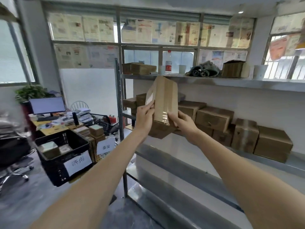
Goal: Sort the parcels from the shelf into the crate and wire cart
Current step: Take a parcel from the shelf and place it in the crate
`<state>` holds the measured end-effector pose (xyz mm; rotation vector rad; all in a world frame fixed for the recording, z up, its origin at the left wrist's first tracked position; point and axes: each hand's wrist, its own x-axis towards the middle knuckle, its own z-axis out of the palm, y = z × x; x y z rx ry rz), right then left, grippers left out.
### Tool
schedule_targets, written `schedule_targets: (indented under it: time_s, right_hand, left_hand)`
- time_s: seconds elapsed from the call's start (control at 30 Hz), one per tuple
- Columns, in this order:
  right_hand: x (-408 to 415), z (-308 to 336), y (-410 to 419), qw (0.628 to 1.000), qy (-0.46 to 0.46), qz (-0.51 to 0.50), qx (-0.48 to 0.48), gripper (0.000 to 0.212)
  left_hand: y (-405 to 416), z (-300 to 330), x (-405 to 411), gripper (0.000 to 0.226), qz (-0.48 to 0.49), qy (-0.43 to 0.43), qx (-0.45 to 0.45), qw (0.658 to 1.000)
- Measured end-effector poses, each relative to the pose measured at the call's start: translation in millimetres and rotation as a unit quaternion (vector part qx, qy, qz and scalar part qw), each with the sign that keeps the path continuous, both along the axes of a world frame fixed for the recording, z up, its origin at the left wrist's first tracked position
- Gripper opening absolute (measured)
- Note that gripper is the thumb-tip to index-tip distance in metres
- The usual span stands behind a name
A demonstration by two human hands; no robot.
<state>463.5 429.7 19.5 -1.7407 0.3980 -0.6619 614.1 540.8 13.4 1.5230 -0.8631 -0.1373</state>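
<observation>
A tall brown cardboard parcel (164,103) stands on end in the air in front of the metal shelf (189,156). My left hand (144,119) grips its left side near a white label, and my right hand (185,124) grips its lower right side over clear tape. Several more brown parcels (214,119) sit on the shelf's middle level. Down to the left stands a black plastic crate (62,156) with a white paper sign, two small parcels inside. Behind the crate is the wire cart (107,125), also signed, holding several boxes.
The top shelf level carries a flat box (139,68), a bottle (168,63), paper cups and another box (235,69). A desk with a monitor (47,105) and clutter stands at the left. An office chair (13,149) is at the far left.
</observation>
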Motion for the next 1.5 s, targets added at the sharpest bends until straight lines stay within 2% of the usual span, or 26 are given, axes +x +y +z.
schedule_targets:
  time_s: [0.1,0.2,0.3,0.4,0.47,0.57,0.63,0.73,0.8,0.87,0.93,1.0,1.1,1.13,1.27,1.5]
  right_hand:
    - [27.0,-5.9,22.8,0.997,-0.028,0.028,0.070,0.057]
    - [50.6,-13.7,43.6,0.992,-0.042,0.060,0.103,0.055]
    - [70.1,-20.3,63.5,0.990,-0.048,0.078,0.111,0.060]
    - [95.4,-25.0,76.1,0.990,-0.038,0.096,0.098,0.081]
    - [116.0,-27.3,78.3,0.990,-0.029,0.112,0.083,0.087]
    - [150.3,-27.9,76.2,0.989,-0.015,0.133,0.070,0.083]
    - [177.7,-29.5,70.7,0.987,-0.006,0.146,0.071,0.086]
    - [221.1,-34.1,61.9,0.986,0.017,0.162,0.046,0.091]
    - [252.0,-35.9,52.9,0.986,0.029,0.163,0.011,0.087]
    - [283.9,-34.5,45.8,0.985,0.034,0.171,-0.012,0.073]
    - [317.4,-33.9,38.3,0.982,0.045,0.184,-0.024,0.068]
    - [348.9,-33.3,32.3,0.979,0.063,0.192,-0.041,0.080]
    - [389.1,-37.3,18.1,0.974,0.096,0.197,-0.059,0.111]
    - [400.8,-40.6,12.0,0.971,0.108,0.203,-0.062,0.112]
    - [438.3,-52.0,-7.9,0.965,0.110,0.236,-0.028,0.080]
    - [495.5,-65.8,-23.9,0.967,0.087,0.233,0.060,0.078]
  left_hand:
    - [46.0,10.4,-4.8,0.038,0.009,-0.042,-0.011,0.999]
    - [78.9,6.0,13.6,0.043,0.025,-0.058,0.037,0.997]
    - [104.4,-2.1,38.1,0.068,0.053,-0.039,0.072,0.995]
    - [123.0,-12.9,58.8,0.085,0.067,0.005,0.080,0.994]
    - [127.1,-18.2,76.7,0.082,0.059,0.050,0.069,0.995]
    - [129.6,-19.3,109.2,0.051,0.058,0.114,0.082,0.988]
    - [133.8,-27.9,136.1,0.037,0.074,0.126,0.060,0.988]
    - [137.8,-41.6,169.1,0.057,0.096,0.116,0.021,0.988]
    - [137.7,-48.5,190.5,0.064,0.102,0.118,0.011,0.988]
    - [130.7,-49.7,213.3,0.064,0.115,0.116,0.023,0.986]
    - [121.4,-50.9,240.3,0.059,0.150,0.123,0.024,0.981]
    - [113.9,-51.0,264.0,0.054,0.183,0.124,0.010,0.975]
    - [104.6,-51.0,294.5,0.053,0.212,0.126,0.013,0.969]
    - [101.9,-52.3,303.8,0.053,0.220,0.121,0.015,0.968]
    - [91.5,-59.2,341.9,0.042,0.242,0.112,-0.005,0.964]
    - [82.7,-62.7,402.2,0.052,0.254,0.181,-0.067,0.948]
